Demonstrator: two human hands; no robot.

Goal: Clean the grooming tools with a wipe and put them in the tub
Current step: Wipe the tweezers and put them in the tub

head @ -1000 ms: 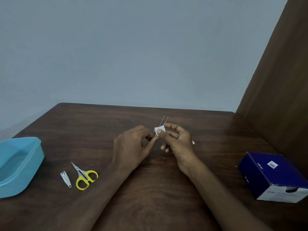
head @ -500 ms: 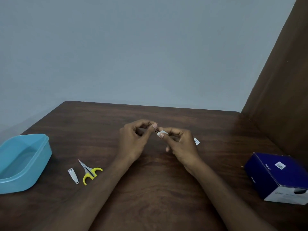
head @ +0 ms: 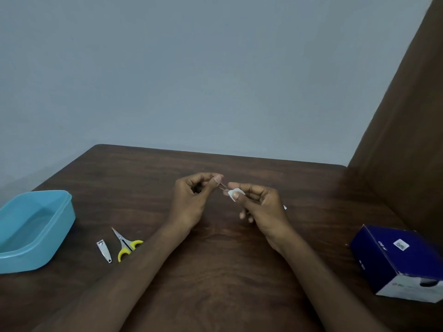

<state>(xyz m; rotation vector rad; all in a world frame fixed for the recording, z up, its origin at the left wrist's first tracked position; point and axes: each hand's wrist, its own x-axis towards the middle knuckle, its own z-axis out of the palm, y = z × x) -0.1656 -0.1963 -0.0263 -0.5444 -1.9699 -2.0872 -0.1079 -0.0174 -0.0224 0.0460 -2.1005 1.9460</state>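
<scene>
Blue plastic tub [head: 36, 226] at L edge of the wooden table [head: 215, 271], its L side cut off by frame. Beside it: nail clipper [head: 104, 251], then yellow-handled scissors [head: 127, 245], handles partly hidden behind L forearm. Centre, above table: left hand [head: 191, 202] pinches one end of thin metal tweezers [head: 223, 185], mostly hidden. Right hand [head: 261, 207] pinches white wipe [head: 233, 195] around other end. Small white scrap behind R hand, unclear. Navy box [head: 402, 262] far R, cropped.

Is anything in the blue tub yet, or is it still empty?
Empty as far as visible: the tub shows only its bare blue floor. The nail clipper and yellow scissors lie on the table beside it.
</scene>
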